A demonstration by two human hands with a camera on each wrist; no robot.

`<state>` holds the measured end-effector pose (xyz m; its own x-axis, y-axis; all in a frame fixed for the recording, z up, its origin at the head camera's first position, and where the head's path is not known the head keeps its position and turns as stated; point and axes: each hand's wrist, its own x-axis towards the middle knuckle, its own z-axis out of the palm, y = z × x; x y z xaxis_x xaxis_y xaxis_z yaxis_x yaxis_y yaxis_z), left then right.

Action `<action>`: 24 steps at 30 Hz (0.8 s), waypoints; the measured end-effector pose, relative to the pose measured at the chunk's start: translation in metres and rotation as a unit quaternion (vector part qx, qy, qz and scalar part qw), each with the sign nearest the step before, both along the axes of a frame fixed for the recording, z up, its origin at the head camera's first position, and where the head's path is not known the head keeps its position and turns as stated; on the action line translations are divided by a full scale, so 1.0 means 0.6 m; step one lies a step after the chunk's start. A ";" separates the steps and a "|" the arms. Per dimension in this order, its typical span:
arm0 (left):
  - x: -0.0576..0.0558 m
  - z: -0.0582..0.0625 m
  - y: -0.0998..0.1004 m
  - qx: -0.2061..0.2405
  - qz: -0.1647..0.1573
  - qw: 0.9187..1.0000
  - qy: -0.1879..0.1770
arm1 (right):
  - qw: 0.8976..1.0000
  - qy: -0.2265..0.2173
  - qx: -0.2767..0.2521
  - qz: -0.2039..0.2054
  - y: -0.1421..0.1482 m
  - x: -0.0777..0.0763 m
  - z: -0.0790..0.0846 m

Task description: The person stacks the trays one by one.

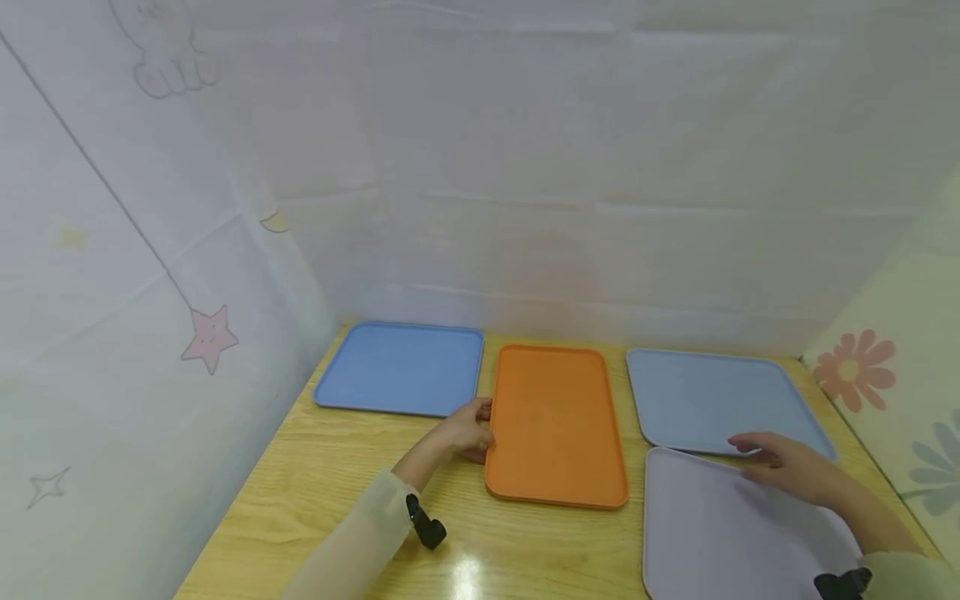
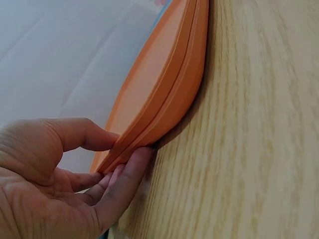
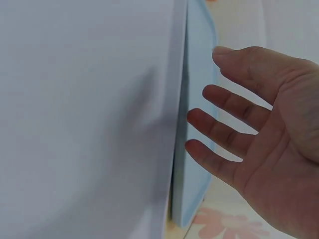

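Observation:
Two stacked orange trays (image 1: 555,425) lie in the middle of the wooden table; their double rim (image 2: 172,92) shows in the left wrist view. My left hand (image 1: 467,431) pinches their left edge, thumb at the upper rim and fingers at the lower edge. Over the far edge of a lavender tray (image 1: 727,533) hovers my right hand (image 1: 795,469), its fingers (image 3: 224,134) spread and holding nothing. Behind that tray is a light blue tray (image 1: 720,400), whose near edge lies beside the lavender one.
A blue tray (image 1: 405,367) lies at the back left of the wooden table (image 1: 315,492). White printed cloth (image 1: 525,192) hangs behind and at both sides of the table. Each sleeve carries a black wrist device (image 1: 426,525).

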<state>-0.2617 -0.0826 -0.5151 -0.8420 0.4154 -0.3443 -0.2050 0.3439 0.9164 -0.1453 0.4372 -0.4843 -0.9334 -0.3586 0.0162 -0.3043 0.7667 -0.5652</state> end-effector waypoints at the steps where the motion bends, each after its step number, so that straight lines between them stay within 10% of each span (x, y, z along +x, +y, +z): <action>1: 0.001 -0.001 0.000 0.001 0.000 1.000 0.002 | 1.000 0.011 0.011 -0.005 0.008 0.005 -0.005; 24: 0.015 -0.002 -0.005 0.031 -0.007 0.999 -0.002 | 0.977 0.117 0.162 -0.076 0.064 0.053 -0.066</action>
<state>-0.2525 -0.0857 -0.5165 -0.8345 0.4487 -0.3198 -0.2033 0.2886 0.9356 -0.1136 0.4757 -0.5237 -0.9605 -0.2380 0.1440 -0.2650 0.9402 -0.2138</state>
